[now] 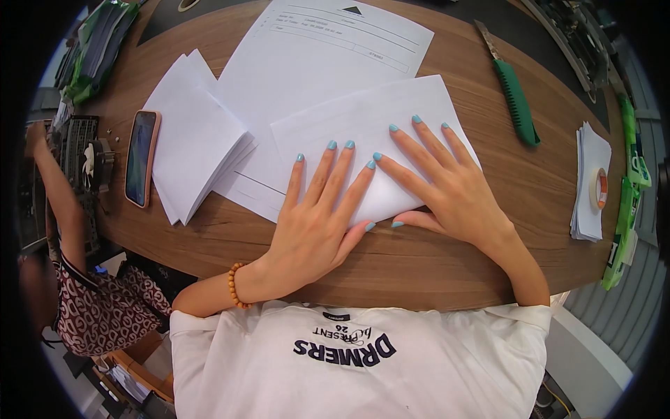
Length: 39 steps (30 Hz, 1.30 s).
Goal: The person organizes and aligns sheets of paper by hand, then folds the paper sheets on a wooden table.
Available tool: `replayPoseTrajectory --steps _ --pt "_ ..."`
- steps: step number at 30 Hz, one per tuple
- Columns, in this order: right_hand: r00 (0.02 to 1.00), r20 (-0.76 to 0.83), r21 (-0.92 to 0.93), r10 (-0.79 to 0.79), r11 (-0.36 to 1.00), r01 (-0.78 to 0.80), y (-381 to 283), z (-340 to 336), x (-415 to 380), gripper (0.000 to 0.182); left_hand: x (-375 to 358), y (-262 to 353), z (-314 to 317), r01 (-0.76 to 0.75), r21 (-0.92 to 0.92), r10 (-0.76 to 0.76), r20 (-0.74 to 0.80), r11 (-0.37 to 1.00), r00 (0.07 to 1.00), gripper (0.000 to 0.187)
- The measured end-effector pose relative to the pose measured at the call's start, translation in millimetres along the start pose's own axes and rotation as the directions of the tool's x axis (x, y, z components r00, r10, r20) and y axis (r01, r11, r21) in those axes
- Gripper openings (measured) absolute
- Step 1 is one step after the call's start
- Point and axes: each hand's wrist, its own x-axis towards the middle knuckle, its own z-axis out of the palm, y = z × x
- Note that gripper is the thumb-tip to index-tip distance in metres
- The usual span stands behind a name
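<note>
Both hands rest on a folded white sheet of paper (363, 115) in the middle of the desk. My left hand (314, 209) lies on its left part with the fingers spread and a beaded bracelet at the wrist. On the right part, my right hand (447, 188) presses down flat, fingers apart. The thumbs point toward each other near the sheet's lower edge. Underneath and behind lies a printed sheet (314, 63), partly covered. A stack of folded papers (195, 140) sits to the left, overlapping the printed sheet.
A phone (142, 159) lies left of the folded stack. At the back right is a green-handled saw-like knife (515, 98). A tape roll (601, 188) rests on a paper stack (585, 202) near green packs (628, 209). Another person's arm (63, 188) shows at far left.
</note>
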Motion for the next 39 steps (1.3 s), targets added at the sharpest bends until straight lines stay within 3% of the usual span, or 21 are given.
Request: replayPoseTrajectory --steps 19,27,34,36,39 --pt "0.997 0.066 0.047 0.040 0.998 -0.043 -5 3 9 0.070 -8 -13 8 0.029 0.002 -0.029 0.070 1.000 0.997 0.062" --pt "0.985 0.168 0.139 0.042 0.988 -0.065 -2 -1 13 0.054 -9 -17 3 0.050 -0.041 -0.045 0.099 0.998 0.994 0.063" --pt "0.979 0.202 0.108 0.036 0.992 -0.059 -7 -5 12 0.059 -8 -14 3 0.048 -0.062 -0.043 0.080 0.997 0.996 0.063" --pt "0.969 0.161 0.104 0.186 0.974 -0.204 -26 -3 12 0.061 -8 -13 3 0.051 -0.068 -0.046 0.077 0.996 0.996 0.064" --pt "0.966 0.094 0.105 0.241 0.962 -0.250 -38 12 10 0.064 -8 -13 3 0.057 -0.089 -0.054 0.042 0.994 0.998 0.064"
